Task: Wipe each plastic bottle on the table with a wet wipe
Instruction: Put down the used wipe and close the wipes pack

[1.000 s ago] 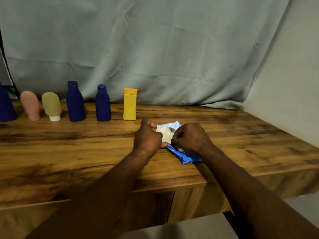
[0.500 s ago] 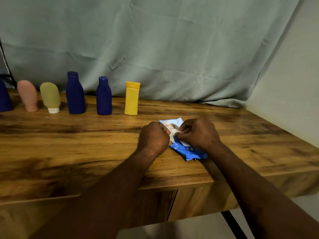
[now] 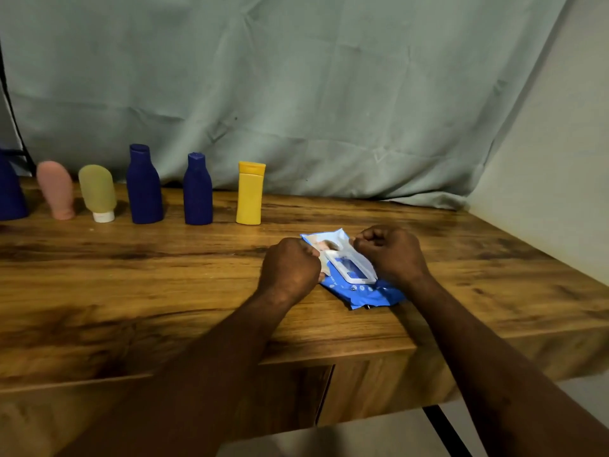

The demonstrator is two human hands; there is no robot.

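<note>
Bottles [image 3: 249, 196], 6, line the curtain [image 3: 296, 94] behind the wipe pack [image 3: 372, 295].

6 bottles [image 3: 197, 189] in a row at back left of table [image 3: 131, 278], before curtain [image 3: 296, 94]. Wipes pack [image 3: 349, 272] lies front-right of them, btwn left hand [image 3: 290, 268] & right hand [image 3: 392, 255], both seemingly gripping it.

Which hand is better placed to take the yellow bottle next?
Probably left: the left hand lies nearer the yellow bottle; the right hand is beyond the wipes pack.
</note>
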